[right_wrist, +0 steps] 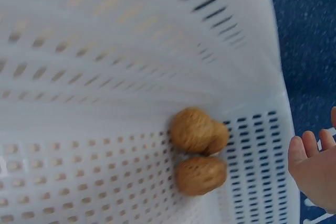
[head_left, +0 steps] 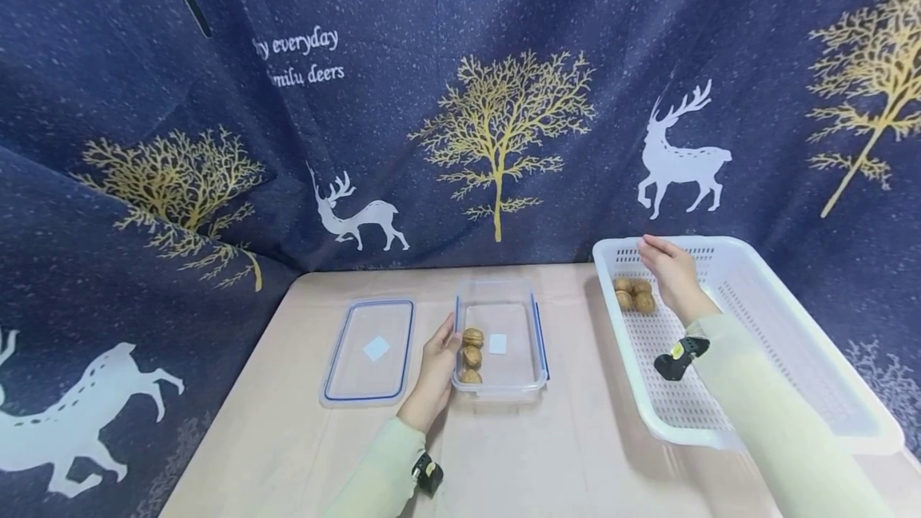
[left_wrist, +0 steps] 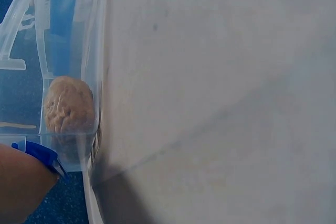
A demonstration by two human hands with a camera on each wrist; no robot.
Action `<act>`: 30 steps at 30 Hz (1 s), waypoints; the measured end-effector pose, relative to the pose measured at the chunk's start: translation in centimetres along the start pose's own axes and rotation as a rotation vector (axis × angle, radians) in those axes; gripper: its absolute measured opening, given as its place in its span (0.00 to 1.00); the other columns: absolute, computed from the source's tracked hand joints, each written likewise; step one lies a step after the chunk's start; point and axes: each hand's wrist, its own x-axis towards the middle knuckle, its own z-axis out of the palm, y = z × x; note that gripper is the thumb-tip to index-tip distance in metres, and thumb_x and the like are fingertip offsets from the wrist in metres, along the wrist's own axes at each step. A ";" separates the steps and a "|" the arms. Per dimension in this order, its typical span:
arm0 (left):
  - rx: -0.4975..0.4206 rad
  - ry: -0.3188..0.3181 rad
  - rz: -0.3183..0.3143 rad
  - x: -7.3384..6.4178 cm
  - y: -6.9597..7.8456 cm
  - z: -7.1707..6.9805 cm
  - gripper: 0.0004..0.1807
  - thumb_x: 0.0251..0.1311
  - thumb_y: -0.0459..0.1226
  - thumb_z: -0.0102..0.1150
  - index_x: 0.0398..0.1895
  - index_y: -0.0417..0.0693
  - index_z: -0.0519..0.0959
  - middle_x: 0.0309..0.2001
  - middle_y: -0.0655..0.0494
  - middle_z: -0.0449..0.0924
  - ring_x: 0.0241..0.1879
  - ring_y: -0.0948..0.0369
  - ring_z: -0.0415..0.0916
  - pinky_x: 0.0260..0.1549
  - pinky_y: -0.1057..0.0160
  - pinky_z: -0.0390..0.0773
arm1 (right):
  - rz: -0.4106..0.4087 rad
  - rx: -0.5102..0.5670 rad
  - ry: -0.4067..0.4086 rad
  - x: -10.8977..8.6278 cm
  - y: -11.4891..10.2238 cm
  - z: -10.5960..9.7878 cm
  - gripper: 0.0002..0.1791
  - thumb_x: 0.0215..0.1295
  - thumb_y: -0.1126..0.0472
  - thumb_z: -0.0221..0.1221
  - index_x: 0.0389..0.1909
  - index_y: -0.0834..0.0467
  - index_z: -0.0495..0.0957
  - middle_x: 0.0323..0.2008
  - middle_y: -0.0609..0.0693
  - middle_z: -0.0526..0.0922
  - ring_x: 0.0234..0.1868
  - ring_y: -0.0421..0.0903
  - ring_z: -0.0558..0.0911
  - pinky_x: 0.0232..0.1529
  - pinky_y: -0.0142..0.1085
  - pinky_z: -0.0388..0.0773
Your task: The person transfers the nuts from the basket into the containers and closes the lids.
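Observation:
My left hand (head_left: 436,362) lies along the left wall of a clear plastic food container (head_left: 514,318), touching it. Three walnuts (head_left: 472,356) sit in a row inside against that wall; in the left wrist view a walnut (left_wrist: 69,106) shows through the plastic beside my hand (left_wrist: 23,182). Over the far left part of a white basket (head_left: 633,390) hovers my right hand (head_left: 676,276), holding nothing, its fingers fairly straight. Several walnuts (head_left: 635,294) are grouped in the basket's far left corner, just left of that hand; the right wrist view shows walnuts (right_wrist: 193,130) against the perforated wall.
Left of the container, a clear lid with a blue seal (head_left: 368,354) lies flat on the pale tabletop (head_left: 532,454). A dark blue cloth (head_left: 446,182) with deer and trees hangs behind the table. The basket's high rim stands along the right side.

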 end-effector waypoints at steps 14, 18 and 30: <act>-0.002 0.000 -0.011 0.0 0.3 -0.1 0.27 0.70 0.30 0.42 0.72 0.39 0.56 0.74 0.42 0.49 0.74 0.44 0.41 0.72 0.47 0.42 | 0.065 -0.120 0.077 0.6 2.8 -1.8 0.31 0.71 0.61 0.51 0.70 0.69 0.55 0.72 0.57 0.56 0.72 0.45 0.59 0.71 0.34 0.57; 0.000 -0.013 -0.022 -0.3 0.9 -0.1 0.27 0.70 0.28 0.41 0.72 0.36 0.55 0.74 0.40 0.49 0.73 0.43 0.41 0.71 0.46 0.44 | 0.074 -0.175 0.024 1.0 3.6 -2.3 0.30 0.73 0.61 0.48 0.71 0.68 0.52 0.73 0.60 0.50 0.73 0.50 0.53 0.72 0.37 0.54; 0.006 0.004 -0.012 0.0 0.1 -0.1 0.27 0.71 0.31 0.41 0.73 0.42 0.56 0.74 0.43 0.49 0.74 0.44 0.40 0.72 0.46 0.42 | 0.167 -0.304 -0.100 1.4 4.9 -3.5 0.32 0.74 0.60 0.47 0.72 0.68 0.48 0.73 0.63 0.47 0.74 0.57 0.49 0.74 0.46 0.50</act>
